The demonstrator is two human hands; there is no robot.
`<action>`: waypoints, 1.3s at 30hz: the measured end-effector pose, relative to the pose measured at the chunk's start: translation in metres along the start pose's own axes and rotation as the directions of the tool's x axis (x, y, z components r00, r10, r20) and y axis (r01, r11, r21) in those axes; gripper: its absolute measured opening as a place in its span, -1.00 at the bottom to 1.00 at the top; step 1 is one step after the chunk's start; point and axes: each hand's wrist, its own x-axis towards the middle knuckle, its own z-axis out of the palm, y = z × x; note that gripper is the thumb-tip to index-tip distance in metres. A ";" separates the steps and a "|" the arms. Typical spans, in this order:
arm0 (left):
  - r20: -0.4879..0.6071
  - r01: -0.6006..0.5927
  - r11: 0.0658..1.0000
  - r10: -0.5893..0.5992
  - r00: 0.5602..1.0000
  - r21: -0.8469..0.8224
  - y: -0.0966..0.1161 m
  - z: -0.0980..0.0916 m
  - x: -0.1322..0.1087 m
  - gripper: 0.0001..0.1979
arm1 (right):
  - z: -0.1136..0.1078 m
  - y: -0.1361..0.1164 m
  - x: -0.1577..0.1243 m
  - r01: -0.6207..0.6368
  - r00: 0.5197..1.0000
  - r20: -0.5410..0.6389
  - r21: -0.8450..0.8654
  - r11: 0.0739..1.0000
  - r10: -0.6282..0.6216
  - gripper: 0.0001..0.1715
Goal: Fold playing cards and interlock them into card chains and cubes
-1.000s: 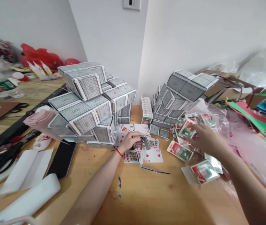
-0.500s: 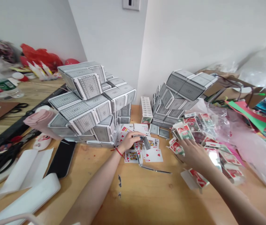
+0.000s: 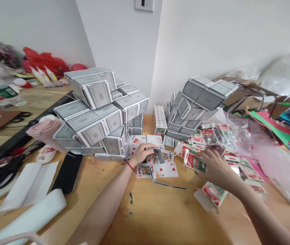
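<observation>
My left hand (image 3: 142, 153), a red string at its wrist, pinches some folded playing cards (image 3: 160, 156) whose grey backs show. Beneath it lie face-up playing cards (image 3: 167, 169), among them a two of hearts and a king. Over the pile on the right, my right hand (image 3: 215, 167) has its thumb and fingers around a red and green card box (image 3: 195, 161). Another card box (image 3: 213, 194) with its flap open lies just below that hand. The fingertips of my right hand are partly hidden.
Stacked blocks of grey-backed cards stand on the left (image 3: 94, 119) and the right (image 3: 193, 105). A white-edged card stack (image 3: 160, 119) is between them. A black phone (image 3: 67, 173), scissors (image 3: 8, 172) and a white case (image 3: 30, 217) lie at left. Plastic wrap (image 3: 270, 156) spreads at right.
My right hand has turned and shifted slightly; a card box now shows at its fingers, lower than the one there before. The open-flapped box has moved a little left. My left hand stays put.
</observation>
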 end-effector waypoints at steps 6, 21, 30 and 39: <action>0.011 0.011 1.000 -0.011 1.000 -0.023 -0.002 0.000 0.000 -0.73 | 0.010 0.002 0.022 0.074 0.993 -0.100 0.062 0.995 -0.067 -0.47; 0.008 0.015 1.000 -0.015 1.000 -0.022 -0.001 -0.001 -0.001 -0.73 | 0.037 -0.009 0.057 -0.227 0.973 0.076 0.097 0.969 0.220 -0.24; 0.009 0.043 0.998 -0.042 0.999 -0.050 -0.001 0.000 -0.001 -0.72 | 0.032 -0.023 0.047 -0.145 0.987 0.067 -0.022 0.989 0.146 -0.34; 0.001 0.007 1.000 -0.007 1.000 -0.023 0.002 0.000 -0.001 -0.73 | -0.001 -0.008 0.047 -0.141 0.980 0.175 0.304 0.942 0.090 -0.46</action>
